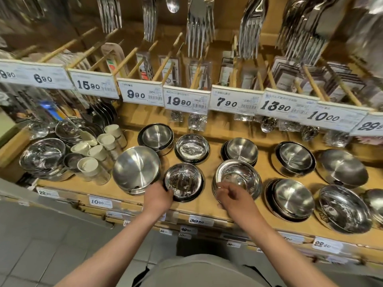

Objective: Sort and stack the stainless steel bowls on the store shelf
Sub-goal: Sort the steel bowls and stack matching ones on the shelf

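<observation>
Left hand (159, 194) grips the near rim of a small polished bowl (183, 181) at the front of the wooden shelf (209, 206), fingers curled over its edge. Right hand (232, 193) hovers just at the near rim of the neighbouring bowl stack (238, 177), fingers loosely curled and holding nothing that I can make out.

To my eye the step in hand is shifting the small bowl toward bowls of its own kind. The likely match is the other mirror-finish bowl (192, 148) directly behind it, since the big brushed bowl (136, 168) touching it on the left is wider and duller. Doing it well probably means lifting the bowl clear instead of dragging it, keeping it level, and lowering it straight into its partner so the rims seat evenly. The free hand could steady the receiving stack, because thin steel slides and rings easily.

Counting along the shelf, I see roughly ten bowls or bowl stacks in the main run: four in the back row and about six in front, the last cut off at the right edge. Further left sit a few more shiny bowls (43, 158) and about six pale lidded jars (97, 154). Above hangs a row of nine price tags (186, 101), with forks (200, 32) dangling higher up.
</observation>
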### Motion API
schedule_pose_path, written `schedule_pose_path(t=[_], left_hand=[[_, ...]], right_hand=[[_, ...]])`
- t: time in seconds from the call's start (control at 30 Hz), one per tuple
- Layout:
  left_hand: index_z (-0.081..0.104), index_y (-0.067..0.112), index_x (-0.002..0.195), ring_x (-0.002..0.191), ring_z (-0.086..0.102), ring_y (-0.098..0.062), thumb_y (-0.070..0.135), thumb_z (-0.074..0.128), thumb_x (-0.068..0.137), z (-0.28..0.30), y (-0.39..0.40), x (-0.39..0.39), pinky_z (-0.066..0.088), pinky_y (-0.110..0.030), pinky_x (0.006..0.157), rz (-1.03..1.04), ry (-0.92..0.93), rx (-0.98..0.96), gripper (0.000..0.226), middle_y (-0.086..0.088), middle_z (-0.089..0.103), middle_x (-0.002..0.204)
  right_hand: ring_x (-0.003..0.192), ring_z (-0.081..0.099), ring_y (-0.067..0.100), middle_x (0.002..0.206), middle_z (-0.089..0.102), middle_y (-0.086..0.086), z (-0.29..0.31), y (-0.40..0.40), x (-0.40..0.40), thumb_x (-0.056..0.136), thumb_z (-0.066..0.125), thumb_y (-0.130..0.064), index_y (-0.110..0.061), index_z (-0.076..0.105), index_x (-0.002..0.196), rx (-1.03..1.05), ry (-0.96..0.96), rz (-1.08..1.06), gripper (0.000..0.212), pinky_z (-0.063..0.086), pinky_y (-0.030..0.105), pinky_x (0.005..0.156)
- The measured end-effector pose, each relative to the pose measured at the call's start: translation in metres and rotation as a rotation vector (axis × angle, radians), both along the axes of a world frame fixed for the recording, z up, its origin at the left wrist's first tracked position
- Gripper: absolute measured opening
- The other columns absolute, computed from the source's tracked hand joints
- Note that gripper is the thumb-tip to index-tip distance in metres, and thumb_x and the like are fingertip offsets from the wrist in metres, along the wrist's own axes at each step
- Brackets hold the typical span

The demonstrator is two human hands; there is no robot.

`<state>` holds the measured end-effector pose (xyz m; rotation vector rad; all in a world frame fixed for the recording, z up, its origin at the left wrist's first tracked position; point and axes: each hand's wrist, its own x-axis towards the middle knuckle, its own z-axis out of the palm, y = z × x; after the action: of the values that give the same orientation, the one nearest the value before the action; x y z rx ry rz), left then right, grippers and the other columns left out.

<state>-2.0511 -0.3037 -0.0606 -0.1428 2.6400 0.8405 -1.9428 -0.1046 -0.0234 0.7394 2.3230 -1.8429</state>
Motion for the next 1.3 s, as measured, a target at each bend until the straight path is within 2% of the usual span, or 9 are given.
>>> schedule_pose_path(t=[0.17, 0.4, 0.63, 0.8, 0.87, 0.97, 1.1, 1.2, 1.3], left_hand=[[0.063, -0.003, 0.116, 0.108, 0.064, -0.038, 0.027, 0.065, 0.096, -0.003, 0.012, -0.002, 0.049, -0.037, 0.083, 0.025, 0.000, -0.082, 0.036, -0.020, 0.070, 0.112], [0.061, -0.002, 0.108, 0.089, 0.062, -0.035, 0.017, 0.065, 0.092, -0.001, 0.018, -0.006, 0.042, -0.035, 0.068, 0.049, -0.001, -0.064, 0.025, -0.020, 0.070, 0.105], [0.061, 0.000, 0.113, 0.093, 0.064, -0.035, 0.011, 0.070, 0.086, 0.005, 0.025, -0.009, 0.042, -0.034, 0.068, 0.077, 0.014, 0.012, 0.029, -0.018, 0.070, 0.104], [0.070, 0.005, 0.103, 0.075, 0.060, -0.024, 0.014, 0.079, 0.081, 0.011, 0.018, -0.016, 0.044, -0.028, 0.057, 0.122, 0.007, 0.116, 0.026, -0.007, 0.068, 0.087], [0.071, 0.006, 0.097, 0.081, 0.070, -0.029, 0.011, 0.077, 0.081, 0.015, 0.011, -0.022, 0.059, -0.038, 0.072, 0.192, -0.039, 0.223, 0.017, -0.012, 0.073, 0.090], [0.071, 0.006, 0.091, 0.082, 0.075, -0.032, 0.012, 0.074, 0.085, 0.030, -0.002, -0.031, 0.063, -0.049, 0.082, 0.253, -0.093, 0.326, 0.009, -0.017, 0.075, 0.088], [0.066, 0.003, 0.083, 0.059, 0.073, -0.021, 0.004, 0.070, 0.091, 0.059, -0.011, -0.034, 0.062, -0.030, 0.053, 0.314, -0.109, 0.496, 0.008, -0.015, 0.073, 0.080], [0.065, -0.002, 0.092, 0.075, 0.073, -0.028, 0.005, 0.070, 0.092, 0.078, -0.007, -0.030, 0.062, -0.029, 0.058, 0.271, -0.132, 0.598, 0.008, -0.025, 0.073, 0.098], [0.065, -0.012, 0.102, 0.067, 0.069, -0.028, 0.004, 0.069, 0.092, 0.086, 0.003, -0.022, 0.062, -0.029, 0.057, 0.191, -0.146, 0.618, 0.019, -0.032, 0.071, 0.095]], right_hand=[[0.085, 0.071, 0.006, 0.091, 0.074, -0.003, -0.002, 0.000, 0.007, 0.099, 0.057, -0.028, -0.035, 0.067, 0.115, -0.028, -0.003, -0.009, 0.019, 0.059, 0.041, 0.093], [0.094, 0.070, 0.008, 0.107, 0.070, -0.009, 0.003, 0.002, 0.010, 0.100, 0.057, -0.020, -0.022, 0.066, 0.122, -0.105, 0.009, -0.058, 0.024, 0.058, 0.020, 0.079], [0.096, 0.068, 0.012, 0.104, 0.070, 0.003, 0.005, 0.004, 0.013, 0.101, 0.058, -0.015, -0.017, 0.064, 0.125, -0.173, 0.010, -0.086, 0.025, 0.060, 0.025, 0.083], [0.089, 0.068, 0.008, 0.098, 0.070, -0.001, 0.005, 0.005, 0.014, 0.100, 0.059, -0.013, -0.018, 0.066, 0.121, -0.202, 0.012, -0.114, 0.022, 0.060, 0.025, 0.082], [0.087, 0.067, 0.008, 0.097, 0.069, 0.000, 0.007, 0.007, 0.013, 0.100, 0.059, -0.012, -0.018, 0.067, 0.118, -0.208, 0.012, -0.123, 0.021, 0.059, 0.023, 0.078], [0.088, 0.066, 0.011, 0.095, 0.066, 0.003, 0.011, 0.009, 0.010, 0.101, 0.057, -0.010, -0.016, 0.067, 0.119, -0.237, 0.015, -0.118, 0.021, 0.058, 0.023, 0.075], [0.089, 0.068, 0.010, 0.100, 0.068, 0.001, 0.023, 0.011, -0.001, 0.102, 0.057, -0.012, -0.016, 0.067, 0.117, -0.280, 0.018, -0.124, 0.018, 0.061, 0.026, 0.075], [0.097, 0.071, 0.013, 0.111, 0.069, 0.000, 0.035, 0.009, -0.012, 0.102, 0.060, -0.021, -0.020, 0.064, 0.127, -0.337, 0.026, -0.105, 0.026, 0.063, 0.034, 0.081], [0.112, 0.070, 0.023, 0.129, 0.067, 0.004, 0.045, 0.008, -0.020, 0.097, 0.066, -0.034, -0.024, 0.054, 0.142, -0.440, 0.031, -0.083, 0.047, 0.063, 0.037, 0.083]])
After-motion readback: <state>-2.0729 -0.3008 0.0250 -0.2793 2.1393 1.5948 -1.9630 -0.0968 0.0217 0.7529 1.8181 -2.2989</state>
